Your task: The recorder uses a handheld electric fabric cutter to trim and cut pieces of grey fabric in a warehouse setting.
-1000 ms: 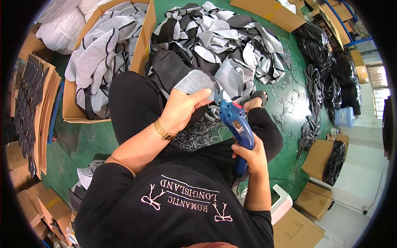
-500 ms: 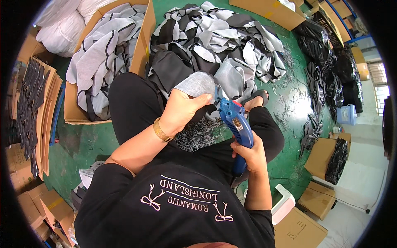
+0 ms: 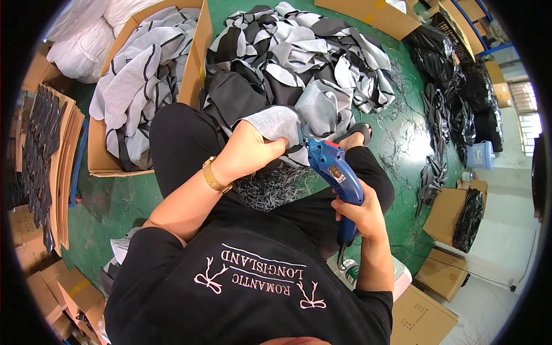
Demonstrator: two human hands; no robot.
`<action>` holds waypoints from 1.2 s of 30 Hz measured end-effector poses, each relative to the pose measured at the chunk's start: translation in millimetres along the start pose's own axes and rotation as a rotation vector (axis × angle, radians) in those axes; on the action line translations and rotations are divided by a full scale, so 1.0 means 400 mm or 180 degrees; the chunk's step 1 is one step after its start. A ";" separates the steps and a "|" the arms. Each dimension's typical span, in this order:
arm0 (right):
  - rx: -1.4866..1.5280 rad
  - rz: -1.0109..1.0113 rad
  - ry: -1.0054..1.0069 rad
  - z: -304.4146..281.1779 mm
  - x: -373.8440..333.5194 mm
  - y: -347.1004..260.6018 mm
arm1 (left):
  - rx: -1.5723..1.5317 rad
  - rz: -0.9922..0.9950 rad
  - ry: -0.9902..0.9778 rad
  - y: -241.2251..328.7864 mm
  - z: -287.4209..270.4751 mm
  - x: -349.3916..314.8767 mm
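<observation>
My left hand (image 3: 256,150) is closed on a grey fabric piece with dark edging (image 3: 275,125), thumb on top; the fingers beneath are hidden. A blue electric fabric cutter (image 3: 338,171) with a red switch and a cord at its rear is gripped in my right hand (image 3: 365,211). The cutter's head meets the right edge of the fabric piece; the blade itself is too small to make out. Beyond the hands lies a big pile of grey and black fabric pieces (image 3: 322,49). Thin fabric trimmings (image 3: 270,187) lie heaped between my legs.
At the left, a cardboard box (image 3: 198,63) is filled with grey fabric pieces edged in black. Black plastic bags (image 3: 454,75) and more cartons (image 3: 440,276) line the right side. Scattered trimmings cover parts of the green floor (image 3: 109,210). A white object (image 3: 401,279) stands beside my right arm.
My right hand and the cutter have moved right and slightly down, and the cord now shows. My left hand has shifted a little with the fabric, its thumb drawn lower.
</observation>
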State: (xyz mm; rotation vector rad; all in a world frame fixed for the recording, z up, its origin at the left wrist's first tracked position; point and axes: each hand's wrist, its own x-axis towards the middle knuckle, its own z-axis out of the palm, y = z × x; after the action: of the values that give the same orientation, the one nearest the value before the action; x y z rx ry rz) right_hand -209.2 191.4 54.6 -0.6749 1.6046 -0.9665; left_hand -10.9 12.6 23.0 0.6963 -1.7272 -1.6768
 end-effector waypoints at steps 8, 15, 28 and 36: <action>0.0131 0.0142 -0.0166 -0.004 -0.003 -0.009 | 0.0763 0.0196 -0.0368 0.017 -0.022 -0.006; 0.0821 -0.0201 -0.0129 0.022 0.055 -0.020 | 0.0492 -0.0055 -0.0664 0.009 -0.014 -0.024; -0.0284 -0.0968 0.0386 0.136 0.146 -0.046 | -0.1777 -0.0736 -0.0209 -0.058 0.053 -0.050; 0.0995 -0.0493 -0.0190 0.083 0.126 0.003 | -0.2811 -0.1328 -0.0108 -0.067 0.050 -0.018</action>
State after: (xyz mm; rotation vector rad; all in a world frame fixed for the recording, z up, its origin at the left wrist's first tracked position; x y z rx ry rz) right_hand -189.3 142.3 25.9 -0.6096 1.3251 -1.2673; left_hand -22.3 29.7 -4.1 0.6025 -0.7096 -2.4665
